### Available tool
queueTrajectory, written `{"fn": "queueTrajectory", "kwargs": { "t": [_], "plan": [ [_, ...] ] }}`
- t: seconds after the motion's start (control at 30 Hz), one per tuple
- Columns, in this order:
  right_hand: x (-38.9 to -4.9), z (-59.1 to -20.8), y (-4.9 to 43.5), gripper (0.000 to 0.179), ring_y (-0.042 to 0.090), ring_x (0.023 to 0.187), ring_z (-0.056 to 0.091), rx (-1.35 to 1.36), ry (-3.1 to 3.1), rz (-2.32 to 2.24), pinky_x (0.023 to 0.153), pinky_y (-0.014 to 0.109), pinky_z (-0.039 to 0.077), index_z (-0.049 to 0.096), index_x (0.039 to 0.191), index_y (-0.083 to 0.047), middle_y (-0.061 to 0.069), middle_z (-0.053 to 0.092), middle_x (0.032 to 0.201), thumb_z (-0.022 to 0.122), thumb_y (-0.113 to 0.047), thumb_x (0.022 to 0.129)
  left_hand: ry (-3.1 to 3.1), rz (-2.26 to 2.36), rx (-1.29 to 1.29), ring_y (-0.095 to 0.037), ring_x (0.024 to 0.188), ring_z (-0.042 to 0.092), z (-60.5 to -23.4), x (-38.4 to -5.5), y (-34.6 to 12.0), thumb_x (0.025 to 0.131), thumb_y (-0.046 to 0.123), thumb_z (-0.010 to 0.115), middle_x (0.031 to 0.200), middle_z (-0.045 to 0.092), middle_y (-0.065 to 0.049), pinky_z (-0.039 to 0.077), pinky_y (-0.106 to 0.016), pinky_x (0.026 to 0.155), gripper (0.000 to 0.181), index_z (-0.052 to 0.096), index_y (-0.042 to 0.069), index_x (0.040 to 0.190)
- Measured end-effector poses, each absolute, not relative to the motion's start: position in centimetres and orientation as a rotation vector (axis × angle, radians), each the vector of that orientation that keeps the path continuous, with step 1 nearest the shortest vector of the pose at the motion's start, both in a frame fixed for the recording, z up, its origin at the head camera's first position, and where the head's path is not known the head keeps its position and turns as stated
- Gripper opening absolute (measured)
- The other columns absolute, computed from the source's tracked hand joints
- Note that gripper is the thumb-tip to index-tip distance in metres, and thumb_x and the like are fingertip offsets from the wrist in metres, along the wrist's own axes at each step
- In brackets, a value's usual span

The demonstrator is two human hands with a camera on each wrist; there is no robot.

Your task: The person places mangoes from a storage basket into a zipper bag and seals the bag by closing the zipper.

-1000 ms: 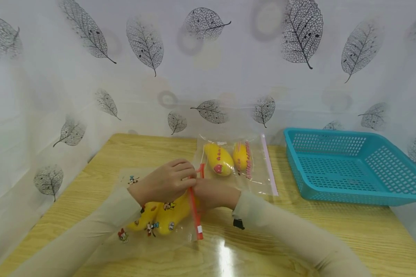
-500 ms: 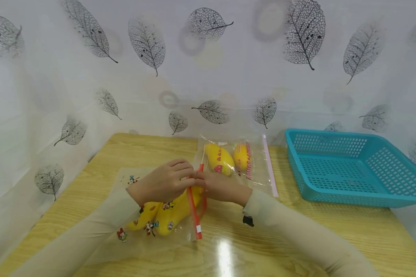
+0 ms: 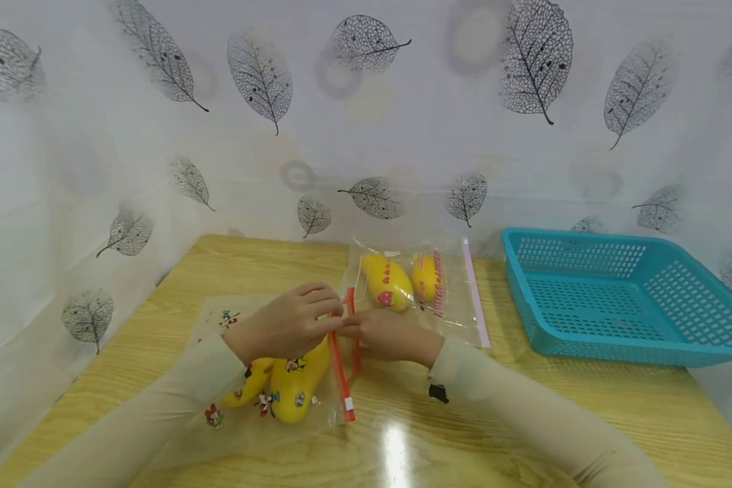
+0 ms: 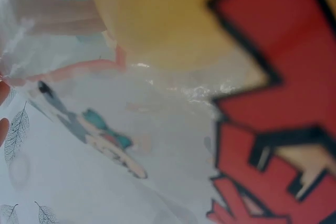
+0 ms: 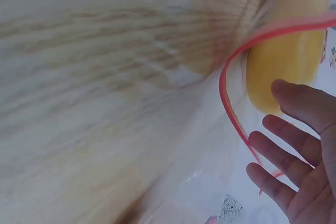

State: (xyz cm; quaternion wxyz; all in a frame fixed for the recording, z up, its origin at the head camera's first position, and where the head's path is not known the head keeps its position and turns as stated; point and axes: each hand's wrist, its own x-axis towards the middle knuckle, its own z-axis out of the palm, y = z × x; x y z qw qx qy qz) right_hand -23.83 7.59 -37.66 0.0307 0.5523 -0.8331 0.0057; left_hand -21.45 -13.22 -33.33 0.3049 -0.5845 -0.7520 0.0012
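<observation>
A clear zip bag with cartoon prints and a red zip strip lies on the table at left centre. Inside it are yellow mango-shaped fruits. My left hand pinches the bag's mouth from above. At the opening, my right hand has its fingertips by the red strip, close to the left fingers. In the right wrist view its thumb and fingers are spread apart, beside a yellow fruit and the bowed red strip. The left wrist view is mostly filled by blurred printed plastic.
Behind the hands lies another clear bag with a pale pink strip, holding two yellow fruits. A blue plastic basket stands at the right. A leaf-printed white curtain borders the wooden table at the back.
My right hand has drawn slightly to the right from the bag's mouth. The yellow fruit near the opening now sits farther left in the bag. The left hand has barely moved.
</observation>
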Motion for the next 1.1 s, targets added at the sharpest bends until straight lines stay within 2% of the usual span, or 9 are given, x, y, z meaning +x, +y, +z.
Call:
{"fn": "queueTrajectory", "kwargs": {
  "t": [0.13,0.37,0.57,0.73,0.93,1.1],
  "plan": [
    [-24.2,-37.4,8.2,0.045,0.017,0.102,0.064,1.676,-2.587,0.044,0.087,0.027,0.051,0.058,0.128,-0.014,0.002,0.065,0.12,0.066,-0.012,0.084,-1.972,0.006,-1.546,-0.016,0.091,0.06,-33.3,-21.5,-13.3,0.082,0.01,0.063,0.089,0.066,0.001,0.049,-0.029,0.09,0.009,0.066,0.012,0.089],
    [-25.8,-36.5,9.6,0.027,0.018,0.095,0.065,1.583,-2.323,0.17,0.083,0.028,0.053,0.067,0.105,-0.007,0.005,0.067,0.105,0.072,-0.011,0.079,-1.963,0.028,-1.549,-0.016,0.09,0.061,-33.2,-21.5,-13.2,0.074,0.01,0.072,0.088,0.067,0.002,0.05,-0.029,0.089,0.015,0.064,0.013,0.087],
    [-27.6,-36.3,9.4,0.032,0.02,0.1,0.063,1.57,-2.307,0.22,0.086,0.029,0.052,0.064,0.107,-0.008,0.006,0.065,0.11,0.073,-0.006,0.077,-1.98,0.003,-1.582,-0.015,0.09,0.061,-33.4,-21.3,-13.0,0.081,0.01,0.064,0.089,0.067,0.002,0.05,-0.027,0.088,0.007,0.065,0.013,0.088],
    [-28.5,-36.7,8.6,0.031,0.022,0.104,0.062,1.652,-2.328,0.16,0.089,0.032,0.05,0.065,0.107,-0.009,0.007,0.066,0.112,0.071,-0.003,0.077,-1.967,0.0,-1.615,-0.015,0.089,0.06,-33.8,-20.8,-12.7,0.079,0.009,0.062,0.09,0.066,0.002,0.05,-0.026,0.088,0.01,0.064,0.013,0.088],
    [-28.8,-37.0,8.0,0.025,0.02,0.103,0.062,1.679,-2.267,0.069,0.091,0.033,0.049,0.066,0.103,-0.01,0.004,0.068,0.106,0.068,-0.003,0.079,-1.956,-0.007,-1.638,-0.015,0.089,0.059,-34.2,-20.4,-12.5,0.079,0.009,0.06,0.09,0.066,0.002,0.049,-0.026,0.088,0.01,0.063,0.014,0.087],
    [-28.8,-37.1,8.0,0.014,0.017,0.094,0.063,1.667,-2.208,0.043,0.087,0.032,0.05,0.067,0.089,-0.012,-0.001,0.071,0.096,0.066,-0.003,0.078,-1.978,-0.038,-1.638,-0.015,0.091,0.06,-34.4,-20.3,-12.5,0.079,0.01,0.061,0.092,0.066,0.002,0.048,-0.026,0.089,0.013,0.065,0.015,0.091]
  ]
}}
